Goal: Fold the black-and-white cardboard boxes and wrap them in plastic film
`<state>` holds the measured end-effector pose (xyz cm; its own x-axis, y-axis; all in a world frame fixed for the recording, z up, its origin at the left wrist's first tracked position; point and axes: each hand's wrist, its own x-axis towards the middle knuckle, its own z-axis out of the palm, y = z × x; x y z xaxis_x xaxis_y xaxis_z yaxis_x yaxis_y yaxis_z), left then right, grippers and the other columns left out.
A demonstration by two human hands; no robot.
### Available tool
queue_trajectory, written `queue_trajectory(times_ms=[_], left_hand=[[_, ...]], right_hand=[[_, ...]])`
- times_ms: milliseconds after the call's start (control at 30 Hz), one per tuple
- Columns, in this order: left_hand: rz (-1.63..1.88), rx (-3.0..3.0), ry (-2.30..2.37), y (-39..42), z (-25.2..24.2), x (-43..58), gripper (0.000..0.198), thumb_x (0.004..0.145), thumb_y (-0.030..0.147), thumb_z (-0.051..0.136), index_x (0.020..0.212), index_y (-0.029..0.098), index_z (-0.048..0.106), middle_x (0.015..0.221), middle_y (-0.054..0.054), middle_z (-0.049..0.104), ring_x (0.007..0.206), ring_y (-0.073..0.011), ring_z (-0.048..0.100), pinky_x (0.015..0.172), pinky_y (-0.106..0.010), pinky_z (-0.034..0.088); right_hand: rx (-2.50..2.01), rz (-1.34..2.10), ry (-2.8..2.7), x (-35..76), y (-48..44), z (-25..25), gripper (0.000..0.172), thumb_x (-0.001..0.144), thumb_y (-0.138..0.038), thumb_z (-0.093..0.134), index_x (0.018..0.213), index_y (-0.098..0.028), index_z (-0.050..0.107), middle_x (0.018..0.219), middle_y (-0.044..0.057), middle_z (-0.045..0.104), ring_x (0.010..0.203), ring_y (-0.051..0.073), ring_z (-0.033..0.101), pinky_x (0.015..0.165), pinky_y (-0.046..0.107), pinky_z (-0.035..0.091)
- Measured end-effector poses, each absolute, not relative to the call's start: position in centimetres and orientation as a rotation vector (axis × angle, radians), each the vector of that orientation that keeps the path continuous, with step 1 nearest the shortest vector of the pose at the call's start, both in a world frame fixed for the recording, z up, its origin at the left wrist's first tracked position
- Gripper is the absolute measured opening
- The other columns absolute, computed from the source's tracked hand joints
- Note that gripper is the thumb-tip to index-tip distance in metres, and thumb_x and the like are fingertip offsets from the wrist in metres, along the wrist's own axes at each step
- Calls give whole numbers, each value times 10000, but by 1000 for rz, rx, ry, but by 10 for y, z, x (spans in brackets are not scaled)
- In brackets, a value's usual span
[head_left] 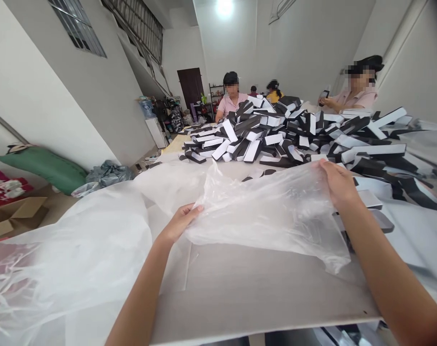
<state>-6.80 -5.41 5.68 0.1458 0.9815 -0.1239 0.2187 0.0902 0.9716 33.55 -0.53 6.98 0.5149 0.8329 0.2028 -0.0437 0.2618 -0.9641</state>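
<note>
A crinkled, translucent plastic bag [257, 211] stretches lengthwise between left hand [182, 222] and right hand [339, 185], fingers of each pinching opposite ends, above the pale, flat surface [261, 293].

The plastic film [254, 211] partly hides the tabletop [254, 288]; the left edge crops a cardboard box [31, 208].

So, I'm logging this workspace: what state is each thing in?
Clear plastic: wrinkled, spread out
Left hand: pinching the plastic
Right hand: pinching the plastic
Black-and-white boxes: heaped, jumbled
Plastic sheeting: draped, rumpled
Table: partly covered
Cardboard box: open
Green sack: bulging, lying down
Lamp: lit
Door: apparently shut
</note>
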Motion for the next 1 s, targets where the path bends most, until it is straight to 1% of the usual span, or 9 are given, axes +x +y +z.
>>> queue_trajectory(times_ms=[67,167,267,333,500,633,733,867,1000], left_hand=[[835,1401,1301,-55,57,-69,423,674,565,686,814,166,668,703,-20,644,661,-181,597,590,-262,456],[714,1450,1204,-58,58,-69,454,651,562,706,912,191,694,844,-61,686,845,-247,625,739,-323,489],[820,1409,1171,-59,57,-67,518,706,647,606,955,202,696,890,-79,692,892,-259,624,796,-345,483],[964,1378,1217,-58,56,-64,521,731,665,565,927,198,690,849,-67,685,844,-238,627,766,-326,484],[1184,1337,1235,-56,58,-56,350,731,539,666,792,197,620,684,23,597,596,-124,542,590,-239,429],[1315,1287,1268,-55,57,-55,355,710,525,689,729,185,589,620,39,542,528,-94,474,512,-215,368],[1458,1260,1265,-50,53,-58,358,700,519,693,702,180,575,619,42,516,534,-84,448,511,-206,356],[1694,1087,1380,-44,49,-61,371,697,522,668,647,183,527,515,73,361,474,-66,318,446,-195,268],[1647,1043,1495,-48,52,-59,341,744,515,605,673,196,508,500,83,292,454,-67,263,426,-201,238]], right_hand=[[-1169,912,-905,335,-10,73,306,737,-470,636,749,-165,662,684,20,595,628,136,522,610,266,432],[-1202,1154,-1127,334,-17,76,307,704,-471,701,799,-180,678,781,45,662,723,166,591,707,281,466],[-1219,1274,-1367,331,-22,76,328,708,-496,711,797,-182,680,848,52,684,784,170,612,744,275,463],[-1208,1272,-1516,329,-24,75,359,742,-538,668,803,-184,683,893,54,687,836,178,617,779,280,460],[-1213,1263,-1760,326,-25,73,395,765,-562,634,962,-229,709,1032,53,691,995,235,620,912,341,451],[-1280,1225,-1796,327,-28,74,405,795,-542,613,1036,-230,701,1132,53,670,1073,243,594,982,351,419],[-1324,1125,-1790,330,-29,75,411,792,-541,611,1019,-213,711,1147,61,665,1085,254,584,976,341,426],[-1389,871,-1680,337,-26,74,372,789,-549,594,908,-226,736,1129,46,671,1108,258,563,946,318,441],[-1400,835,-1551,341,-20,70,347,775,-527,601,901,-235,742,1060,45,689,954,228,606,819,303,475]])
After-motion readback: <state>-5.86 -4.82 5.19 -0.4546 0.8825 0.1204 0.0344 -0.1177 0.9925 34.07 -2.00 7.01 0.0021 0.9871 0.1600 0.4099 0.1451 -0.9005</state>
